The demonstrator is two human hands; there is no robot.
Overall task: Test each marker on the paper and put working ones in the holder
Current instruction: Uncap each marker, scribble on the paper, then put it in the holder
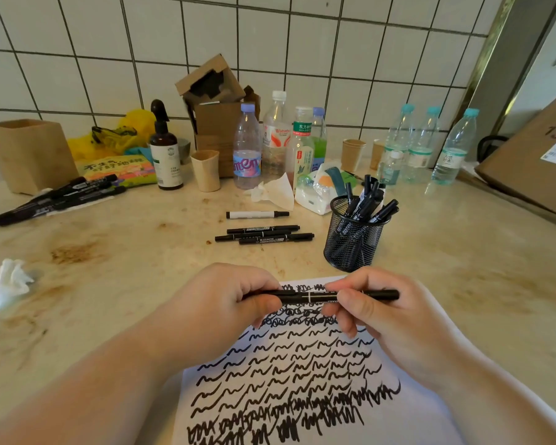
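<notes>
Both hands hold one black marker [312, 296] level above the top of the white paper [305, 374], which is covered in black squiggles. My left hand [225, 303] grips its left end and my right hand [379, 319] pinches its right half. Whether the cap is on I cannot tell. Behind the paper lie three black markers [264, 235] and a white-barrelled marker [256, 214]. The black mesh holder [353, 234] stands at the right with several markers in it. More black markers [55, 199] lie in a pile at the far left.
Plastic bottles [247, 149], paper cups [206, 170], a dark spray bottle [165, 149], cardboard boxes [215, 101] and tissues [275, 191] crowd the back by the tiled wall. A crumpled tissue [10, 281] lies at the left. A large box [533, 162] sits at the right.
</notes>
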